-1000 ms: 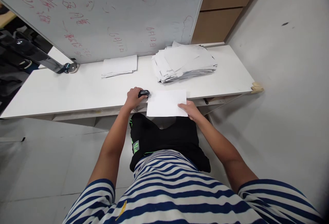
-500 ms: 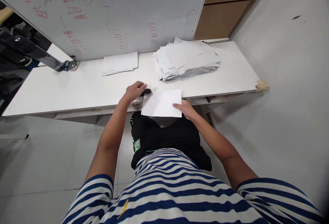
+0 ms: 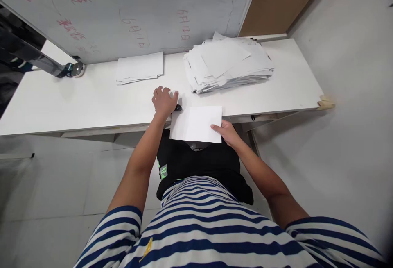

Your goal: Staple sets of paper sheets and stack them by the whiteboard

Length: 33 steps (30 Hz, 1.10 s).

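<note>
My right hand [image 3: 231, 134] grips the right edge of a white sheet of paper [image 3: 193, 124], thumb on top and fingers underneath. This paper, perhaps more than one sheet, lies over the table's front edge and sticks out above my lap. My left hand [image 3: 164, 102] is open just above the tabletop, fingers apart and bent, to the left of the paper. Partly under that hand is a small black object [image 3: 178, 107] with a rounded end, beside the paper's upper left corner; the rest of it is hidden, and I cannot tell whether the hand touches it.
A tall, uneven pile of papers [image 3: 227, 65] stands at the back right of the white table [image 3: 101, 104]. A thin, neater stack of paper [image 3: 140, 68] lies back left, against a whiteboard [image 3: 159, 10]. A clear bottle-like item [image 3: 76, 69] is at the far left.
My left hand has turned, spread its fingers and moved slightly up and right, over the black object. My right hand still holds the paper in nearly the same place. The camera view has shifted.
</note>
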Each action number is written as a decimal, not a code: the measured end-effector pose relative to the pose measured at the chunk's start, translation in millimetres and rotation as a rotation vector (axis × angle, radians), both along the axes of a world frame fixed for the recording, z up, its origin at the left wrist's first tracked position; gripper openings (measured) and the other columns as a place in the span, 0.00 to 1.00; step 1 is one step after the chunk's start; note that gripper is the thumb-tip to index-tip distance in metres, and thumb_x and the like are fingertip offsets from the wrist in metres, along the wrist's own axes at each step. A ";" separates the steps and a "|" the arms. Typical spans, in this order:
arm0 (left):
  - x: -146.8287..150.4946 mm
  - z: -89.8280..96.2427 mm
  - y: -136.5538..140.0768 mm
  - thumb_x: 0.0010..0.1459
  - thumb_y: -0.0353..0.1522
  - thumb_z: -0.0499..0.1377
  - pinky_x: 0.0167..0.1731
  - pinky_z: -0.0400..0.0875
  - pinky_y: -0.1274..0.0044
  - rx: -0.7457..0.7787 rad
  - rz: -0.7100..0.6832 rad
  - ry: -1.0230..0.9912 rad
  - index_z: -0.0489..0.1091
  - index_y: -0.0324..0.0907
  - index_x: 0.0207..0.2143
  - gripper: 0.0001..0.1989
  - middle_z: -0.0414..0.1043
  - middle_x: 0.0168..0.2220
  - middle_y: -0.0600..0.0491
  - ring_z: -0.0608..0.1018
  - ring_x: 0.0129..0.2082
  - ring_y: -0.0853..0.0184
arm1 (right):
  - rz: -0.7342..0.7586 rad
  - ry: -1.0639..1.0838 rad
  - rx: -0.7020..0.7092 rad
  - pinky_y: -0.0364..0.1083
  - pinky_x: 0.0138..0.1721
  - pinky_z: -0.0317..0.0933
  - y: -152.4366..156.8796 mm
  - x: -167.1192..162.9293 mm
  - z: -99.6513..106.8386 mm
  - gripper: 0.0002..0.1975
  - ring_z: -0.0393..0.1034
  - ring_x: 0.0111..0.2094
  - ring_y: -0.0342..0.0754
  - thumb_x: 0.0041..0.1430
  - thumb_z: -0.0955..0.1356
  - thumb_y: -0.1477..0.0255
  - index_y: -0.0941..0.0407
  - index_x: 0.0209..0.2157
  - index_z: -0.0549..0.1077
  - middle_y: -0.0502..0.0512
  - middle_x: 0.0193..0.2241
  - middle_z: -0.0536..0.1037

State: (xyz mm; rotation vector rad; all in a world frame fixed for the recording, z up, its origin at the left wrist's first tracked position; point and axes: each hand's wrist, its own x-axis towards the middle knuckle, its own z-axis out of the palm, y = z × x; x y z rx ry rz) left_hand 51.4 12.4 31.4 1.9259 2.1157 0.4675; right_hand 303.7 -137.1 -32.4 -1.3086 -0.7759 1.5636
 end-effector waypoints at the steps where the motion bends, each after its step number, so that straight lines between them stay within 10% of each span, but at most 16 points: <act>1: 1.2 -0.1 -0.2 0.66 0.47 0.51 0.68 0.52 0.53 -0.004 -0.004 0.032 0.69 0.47 0.54 0.21 0.59 0.68 0.41 0.54 0.72 0.49 | -0.003 0.001 -0.003 0.57 0.49 0.72 -0.3 -0.2 -1.0 0.30 0.80 0.45 0.59 0.38 0.82 0.54 0.55 0.42 0.81 0.59 0.45 0.85; 9: 7.2 -7.1 -3.3 0.67 0.44 0.51 0.69 0.40 0.46 0.045 -0.110 0.109 0.71 0.45 0.55 0.21 0.64 0.66 0.40 0.52 0.73 0.44 | -0.023 -0.001 -0.040 0.57 0.49 0.71 -1.1 -6.8 -11.5 0.29 0.80 0.45 0.60 0.37 0.81 0.54 0.55 0.41 0.81 0.59 0.46 0.84; 19: -2.9 -1.7 7.5 0.65 0.46 0.55 0.58 0.64 0.53 -0.001 -0.004 -0.101 0.72 0.45 0.48 0.17 0.74 0.55 0.39 0.68 0.63 0.45 | -0.191 -0.054 -0.008 0.58 0.51 0.72 -20.9 -29.3 -13.0 0.24 0.79 0.48 0.61 0.45 0.78 0.53 0.53 0.41 0.80 0.57 0.45 0.84; 24: -26.8 7.0 -1.7 0.72 0.47 0.43 0.57 0.66 0.63 0.239 -0.247 -0.353 0.68 0.45 0.56 0.23 0.73 0.58 0.43 0.73 0.60 0.56 | -0.130 -0.061 0.005 0.60 0.51 0.72 -30.8 -28.8 -14.9 0.16 0.78 0.49 0.64 0.50 0.77 0.56 0.49 0.39 0.80 0.55 0.45 0.85; 29: -63.8 -8.2 -22.1 0.58 0.54 0.62 0.60 0.61 0.59 0.310 -0.549 0.052 0.68 0.45 0.58 0.33 0.73 0.58 0.41 0.71 0.60 0.46 | -0.152 -0.204 0.071 0.58 0.49 0.72 -20.9 -11.2 -0.7 0.19 0.79 0.46 0.61 0.52 0.73 0.56 0.52 0.41 0.80 0.57 0.45 0.84; 33: -74.8 -34.4 -27.3 0.63 0.48 0.60 0.51 0.68 0.62 0.241 -0.488 0.118 0.71 0.46 0.54 0.23 0.75 0.51 0.42 0.74 0.52 0.49 | -0.127 -0.405 0.166 0.57 0.50 0.71 -5.8 14.2 28.8 0.19 0.79 0.46 0.60 0.52 0.72 0.58 0.55 0.41 0.80 0.58 0.42 0.85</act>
